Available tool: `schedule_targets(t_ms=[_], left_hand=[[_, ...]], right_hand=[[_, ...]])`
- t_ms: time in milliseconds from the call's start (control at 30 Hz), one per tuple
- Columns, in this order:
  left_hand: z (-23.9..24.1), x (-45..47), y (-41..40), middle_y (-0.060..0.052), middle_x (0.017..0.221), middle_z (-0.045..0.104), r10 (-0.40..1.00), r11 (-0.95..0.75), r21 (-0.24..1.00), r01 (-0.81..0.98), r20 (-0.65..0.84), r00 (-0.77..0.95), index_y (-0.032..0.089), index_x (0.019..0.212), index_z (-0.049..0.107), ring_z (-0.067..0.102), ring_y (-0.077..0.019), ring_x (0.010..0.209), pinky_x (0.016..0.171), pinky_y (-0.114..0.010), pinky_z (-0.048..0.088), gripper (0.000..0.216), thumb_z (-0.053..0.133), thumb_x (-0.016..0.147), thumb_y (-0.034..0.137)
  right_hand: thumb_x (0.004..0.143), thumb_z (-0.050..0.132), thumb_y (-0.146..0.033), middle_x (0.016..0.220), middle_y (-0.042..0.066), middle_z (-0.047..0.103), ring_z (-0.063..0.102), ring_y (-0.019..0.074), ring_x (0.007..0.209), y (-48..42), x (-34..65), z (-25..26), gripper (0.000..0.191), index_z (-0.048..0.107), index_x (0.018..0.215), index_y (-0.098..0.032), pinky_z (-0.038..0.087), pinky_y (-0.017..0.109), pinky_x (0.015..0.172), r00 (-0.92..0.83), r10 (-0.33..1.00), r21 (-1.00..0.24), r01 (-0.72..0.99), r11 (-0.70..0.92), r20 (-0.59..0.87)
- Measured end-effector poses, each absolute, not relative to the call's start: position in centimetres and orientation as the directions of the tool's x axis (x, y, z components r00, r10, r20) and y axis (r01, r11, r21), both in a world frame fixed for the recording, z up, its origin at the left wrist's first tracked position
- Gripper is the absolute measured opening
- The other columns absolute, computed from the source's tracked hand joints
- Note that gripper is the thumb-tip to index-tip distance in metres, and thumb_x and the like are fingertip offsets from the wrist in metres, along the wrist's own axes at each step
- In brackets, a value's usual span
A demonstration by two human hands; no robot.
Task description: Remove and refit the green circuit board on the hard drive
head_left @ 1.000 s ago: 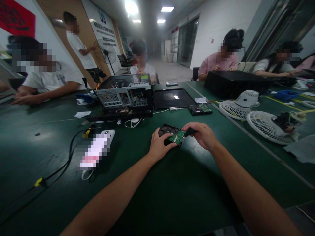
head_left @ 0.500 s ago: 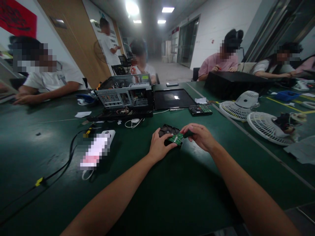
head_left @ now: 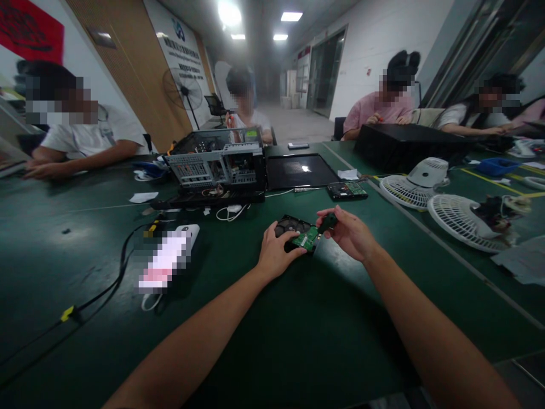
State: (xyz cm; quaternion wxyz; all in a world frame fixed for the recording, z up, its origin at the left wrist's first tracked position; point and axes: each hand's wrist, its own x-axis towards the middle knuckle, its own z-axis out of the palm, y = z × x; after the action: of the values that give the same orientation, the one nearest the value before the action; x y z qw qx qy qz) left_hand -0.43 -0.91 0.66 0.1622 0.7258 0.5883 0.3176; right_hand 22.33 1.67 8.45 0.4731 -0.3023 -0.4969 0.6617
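A hard drive [head_left: 289,225] with a green circuit board [head_left: 305,239] on its upper side lies on the table in front of me. My left hand [head_left: 276,250] is closed around the drive's near left side, thumb across the board. A small screwdriver [head_left: 327,224] with a dark handle is pinched in the fingers of my right hand [head_left: 349,233]. It leans over the board's right end. Its tip is too small to make out, so I cannot tell whether it touches a screw.
Beyond the drive stand an opened computer case [head_left: 217,165], a black panel [head_left: 300,171] and a second hard drive [head_left: 347,191]. A phone [head_left: 168,258] and cables lie left, white fan parts [head_left: 466,221] right. Several people sit around the table.
My right fingers have shifted on the screwdriver, and more of its handle shows. My left hand and the drive stay put. The person standing at the back left is out of sight.
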Motion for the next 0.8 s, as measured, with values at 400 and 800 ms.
schedule_targets(t_ms=[400,800], left_hand=[[0.82,-0.43,-1.03,-0.007,0.157,0.029,0.96,-0.246,0.618,0.747,0.259,0.102,0.037,0.125,0.071,0.026,-0.0377,0.148,0.117,-0.056,0.032,0.051,0.079,0.078,0.056],[0.87,-0.36,-1.01,-0.007,0.156,0.031,0.956,-0.259,0.613,0.746,0.272,0.108,0.036,0.125,0.071,0.028,-0.0363,0.147,0.118,-0.053,0.031,0.05,0.079,0.079,0.055]], right_hand=[[0.093,0.062,-0.046,0.103,0.008,0.071,0.064,0.0211,0.097,1.62,22.36,8.75,0.027,0.075,0.098,-0.022,0.049,0.03,0.067,-0.382,0.921,-0.933,-0.352,-0.076,0.069],[0.091,0.066,-0.036,0.106,0.008,0.07,0.063,0.0202,0.099,1.57,22.39,8.54,0.02,0.075,0.101,-0.021,0.051,0.029,0.072,-0.397,0.913,-0.931,-0.36,-0.057,0.098]])
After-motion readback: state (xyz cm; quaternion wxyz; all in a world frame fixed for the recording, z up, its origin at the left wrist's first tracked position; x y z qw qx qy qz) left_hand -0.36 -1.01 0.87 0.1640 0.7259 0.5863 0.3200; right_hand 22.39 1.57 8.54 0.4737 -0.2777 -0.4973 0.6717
